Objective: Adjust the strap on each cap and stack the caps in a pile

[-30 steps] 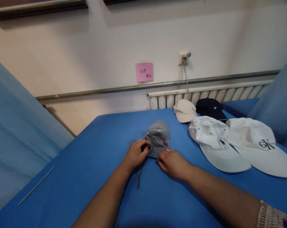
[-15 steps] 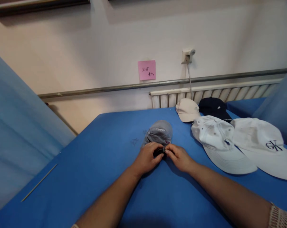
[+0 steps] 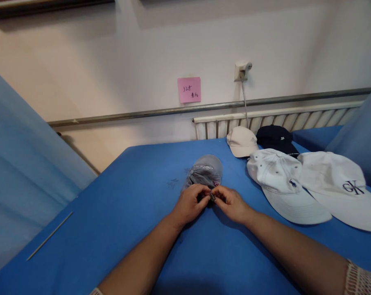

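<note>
A grey baseball cap (image 3: 202, 172) lies on the blue-covered table, its brim pointing away from me and its back opening towards me. My left hand (image 3: 191, 205) pinches the cap's back strap between thumb and fingers. Close against it, my right hand (image 3: 231, 203) pinches the same strap near a small dark metal-looking buckle (image 3: 212, 197), which shows between the two thumbs. Fingers cover most of the strap, so how it runs through the buckle is hidden.
To the right lie a white cap with a horse logo (image 3: 277, 176), a larger white cap (image 3: 333, 176), a beige cap (image 3: 242, 141) and a navy cap (image 3: 276, 139). A thin stick (image 3: 50, 235) rests at the table's left. Blue curtains (image 3: 28, 172) hang at both sides.
My fingertips have drawn closer together at the strap, and the buckle has tilted. The dark gap between my left thumb and fingers has narrowed. The cap stays in place.
</note>
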The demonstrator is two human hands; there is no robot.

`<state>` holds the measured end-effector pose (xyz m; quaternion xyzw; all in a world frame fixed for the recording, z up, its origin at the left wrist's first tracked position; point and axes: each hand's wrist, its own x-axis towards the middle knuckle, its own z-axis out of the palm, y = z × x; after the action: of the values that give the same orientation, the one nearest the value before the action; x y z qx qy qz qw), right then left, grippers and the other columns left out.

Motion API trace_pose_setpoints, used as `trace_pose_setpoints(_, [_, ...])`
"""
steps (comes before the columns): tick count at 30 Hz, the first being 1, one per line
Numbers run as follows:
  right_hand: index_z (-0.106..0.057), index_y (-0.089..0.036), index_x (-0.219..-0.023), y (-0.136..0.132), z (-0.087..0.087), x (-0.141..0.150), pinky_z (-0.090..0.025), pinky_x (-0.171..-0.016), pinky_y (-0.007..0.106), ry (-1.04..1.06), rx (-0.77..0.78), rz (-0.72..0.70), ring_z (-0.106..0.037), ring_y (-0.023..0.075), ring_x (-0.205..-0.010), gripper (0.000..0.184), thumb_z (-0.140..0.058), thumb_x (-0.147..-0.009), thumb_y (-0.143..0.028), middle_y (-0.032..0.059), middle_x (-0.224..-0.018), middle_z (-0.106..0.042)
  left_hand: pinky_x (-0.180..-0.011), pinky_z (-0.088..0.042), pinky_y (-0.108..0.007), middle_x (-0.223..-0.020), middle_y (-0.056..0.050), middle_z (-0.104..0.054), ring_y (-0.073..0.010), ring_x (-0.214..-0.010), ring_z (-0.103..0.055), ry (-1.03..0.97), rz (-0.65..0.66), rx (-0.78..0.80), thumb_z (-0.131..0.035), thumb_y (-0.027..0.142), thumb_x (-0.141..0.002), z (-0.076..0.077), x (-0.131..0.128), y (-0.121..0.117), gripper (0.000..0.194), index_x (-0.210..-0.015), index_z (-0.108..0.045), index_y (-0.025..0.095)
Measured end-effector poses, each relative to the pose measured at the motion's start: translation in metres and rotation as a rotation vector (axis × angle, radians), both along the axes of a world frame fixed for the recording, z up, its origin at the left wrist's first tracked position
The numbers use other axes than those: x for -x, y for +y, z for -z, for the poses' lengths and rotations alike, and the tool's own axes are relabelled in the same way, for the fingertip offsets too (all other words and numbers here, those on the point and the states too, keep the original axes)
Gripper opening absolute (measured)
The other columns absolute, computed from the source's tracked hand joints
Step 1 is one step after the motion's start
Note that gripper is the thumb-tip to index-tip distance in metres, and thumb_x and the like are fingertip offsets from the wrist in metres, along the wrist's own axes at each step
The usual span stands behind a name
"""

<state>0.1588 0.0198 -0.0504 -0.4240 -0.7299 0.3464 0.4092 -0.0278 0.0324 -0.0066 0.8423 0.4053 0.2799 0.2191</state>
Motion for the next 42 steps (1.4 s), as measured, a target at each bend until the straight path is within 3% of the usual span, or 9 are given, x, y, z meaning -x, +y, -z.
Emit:
trace_pose_setpoints(11, [-0.057, -0.019, -0.091, 0.004, 0.008, 0.001, -0.046, -0.065, 0.025, 0.131, 0.061, -0.005, -0.057, 0.0122, -0.068, 0.010, -0.054, -0.082, -0.019, -0.0017, -0.077, -0.062, -0.077, -0.045, -0.029, -0.085, -0.004, -0.068, -0.0164, -0.082, -0.060, 0.054, 0.147, -0.047, -0.054, 0.019, -0.087, -0.006, 0.000, 0.000, 0.012, -0.089, -0.066, 0.020])
trace_pose_setpoints(17, [-0.058, -0.020, -0.094, 0.002, 0.005, 0.001, -0.049, -0.072, 0.028, 0.161, 0.041, 0.031, -0.060, 0.0137, -0.074, 0.012, -0.055, -0.083, -0.021, -0.0002, -0.081, -0.065, -0.078, -0.045, -0.030, -0.085, -0.004, -0.068, -0.0170, -0.082, -0.060, 0.047, 0.111, -0.039, -0.053, 0.023, -0.089, -0.006, 0.003, 0.001, 0.014, -0.087, -0.066, 0.020])
trace_pose_setpoints(22, [-0.060, -0.020, -0.091, -0.001, -0.001, 0.001, -0.049, -0.072, 0.030, 0.238, 0.072, 0.017, -0.060, 0.0144, -0.074, 0.011, -0.056, -0.085, -0.029, 0.0005, -0.081, -0.064, -0.075, -0.046, -0.028, -0.083, -0.003, -0.067, -0.0160, -0.079, -0.060, -0.028, 0.028, 0.057, -0.054, 0.024, -0.087, -0.004, 0.006, 0.004, 0.012, -0.085, -0.064, 0.019])
trace_pose_setpoints(29, [-0.062, -0.020, -0.086, 0.001, 0.002, 0.002, -0.049, -0.072, 0.031, 0.362, 0.129, -0.021, -0.059, 0.0144, -0.074, 0.020, -0.063, -0.084, -0.039, 0.0003, -0.078, -0.064, -0.073, -0.046, -0.026, -0.083, -0.002, -0.068, -0.0143, -0.077, -0.060, -0.101, 0.035, 0.155, -0.051, 0.026, -0.090, -0.003, 0.006, 0.004, 0.016, -0.086, -0.065, 0.017])
trace_pose_setpoints(42, [-0.061, -0.020, -0.081, 0.007, 0.005, 0.005, -0.048, -0.072, 0.031, 0.549, 0.311, -0.138, -0.058, 0.0133, -0.074, 0.031, -0.077, -0.071, -0.045, -0.0008, -0.078, -0.064, -0.078, -0.044, -0.028, -0.086, -0.004, -0.065, -0.0159, -0.084, -0.060, -0.028, 0.097, -0.033, -0.052, 0.021, -0.091, -0.008, 0.007, 0.004, 0.015, -0.087, -0.066, 0.018])
